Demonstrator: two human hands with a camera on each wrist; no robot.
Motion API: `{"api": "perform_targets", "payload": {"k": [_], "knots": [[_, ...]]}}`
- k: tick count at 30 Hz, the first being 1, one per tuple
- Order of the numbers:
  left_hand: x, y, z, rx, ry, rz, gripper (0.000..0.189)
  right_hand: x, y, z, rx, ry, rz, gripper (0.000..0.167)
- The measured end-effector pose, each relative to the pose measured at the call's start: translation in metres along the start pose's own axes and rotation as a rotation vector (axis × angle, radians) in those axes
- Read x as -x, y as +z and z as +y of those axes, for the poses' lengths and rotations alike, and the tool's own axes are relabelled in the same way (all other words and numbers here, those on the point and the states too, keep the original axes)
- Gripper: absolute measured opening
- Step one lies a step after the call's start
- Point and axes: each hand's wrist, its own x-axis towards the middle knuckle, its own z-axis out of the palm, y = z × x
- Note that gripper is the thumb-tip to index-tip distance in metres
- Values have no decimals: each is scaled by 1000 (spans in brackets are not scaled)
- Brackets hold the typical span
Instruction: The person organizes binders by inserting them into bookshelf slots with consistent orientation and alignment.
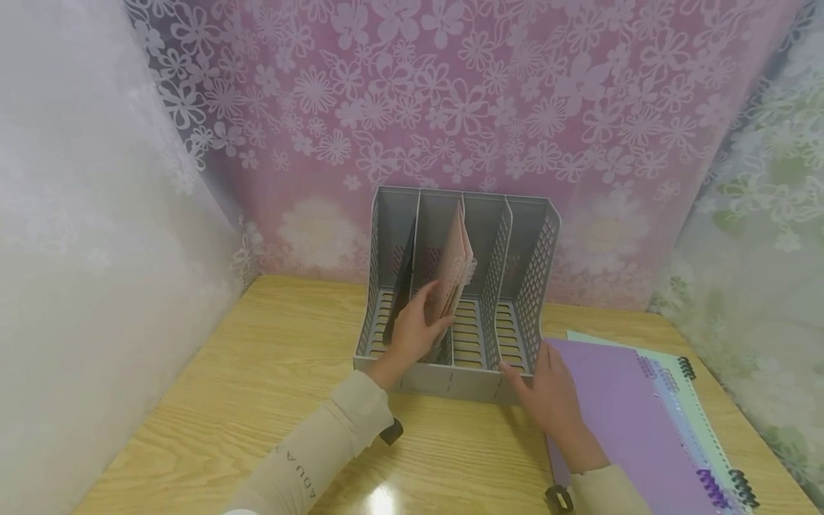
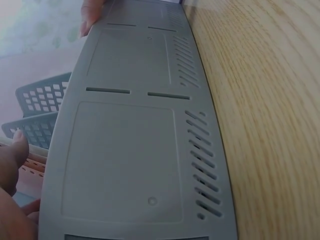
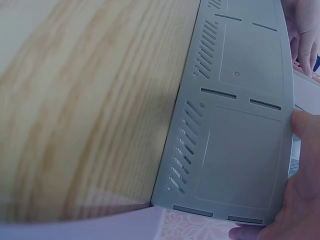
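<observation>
Thumb to the right, fingers to the left: the left grip (image 1: pixel 412 329) is clamped on a pink notebook (image 1: pixel 453 266), pinching it low down at its near end. Up it stands on edge, at the second bay from the left of a grey rack (image 1: pixel 425 379), top tilted to the right, pale rings on its far right side; how deep it sits, I can't tell. Over to the right grip (image 1: pixel 552 397), and that one is clamped too, thumb over the front rim of the rack, fingers round the outside of its right wall, right on the near right corner. In the leftmost bay, just beside the left grip, a black folder (image 1: pixel 402 290) leans against the first divider. The rack itself stands upright towards the far edge of the tabletop (image 1: pixel 257 386), a shade right of the middle, its front wall showing slanted slots low down in both wrist views. Out to the right edge now: a fanned pile runs down to the near right corner, purple notebook (image 1: pixel 618 415) on top, blue notebook (image 1: pixel 684 422) peeping out below, green notebook (image 1: pixel 698 408) under that with black rings. Beyond the far edge hangs a pink floral curtain (image 1: pixel 412 114), and beige sleeves (image 1: pixel 328 440) come in across the near edge.
</observation>
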Motion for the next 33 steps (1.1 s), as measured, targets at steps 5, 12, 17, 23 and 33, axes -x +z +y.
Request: {"api": "perform_targets", "payload": {"k": [5, 12, 17, 23, 33], "knots": [[2, 0, -2, -8, -5, -11, 73, 0, 1, 1, -4, -3, 9, 97], [4, 0, -2, 42, 12, -21, 77, -1, 1, 4, -30, 6, 4, 99], [6, -3, 0, 79, 3, 2, 79, -3, -3, 3, -57, 18, -30, 100], [10, -7, 5, 117, 108, 136, 78, -5, -10, 4, -151, 6, -43, 90], [23, -4, 19, 181, 370, 186, 81, 1, -48, 20, -138, 128, -40, 89]]}}
